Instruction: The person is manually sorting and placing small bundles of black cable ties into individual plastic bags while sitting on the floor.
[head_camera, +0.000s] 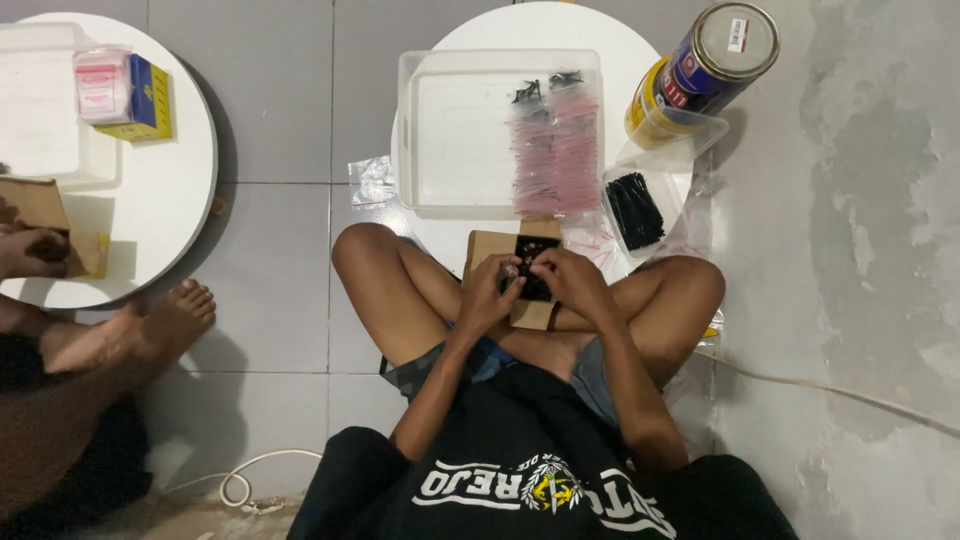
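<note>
Cardboard box (507, 262) with black pieces rests on crossed legs, gripped by both hands. Left hand (487, 293) fingers curl on its edge; right hand (571, 279) fingertips pinch a small black piece. Clear tray (455, 130) beyond.

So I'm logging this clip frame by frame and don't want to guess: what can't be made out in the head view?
- What the left hand and right hand pinch over the small brown cardboard box: too small, covered by fingers.
- The box's dark contents: hidden by both hands.
- Single pieces in the clear plastic packets of black and pink items: too small.
- The other person's hand at the left edge: cut off.
</note>
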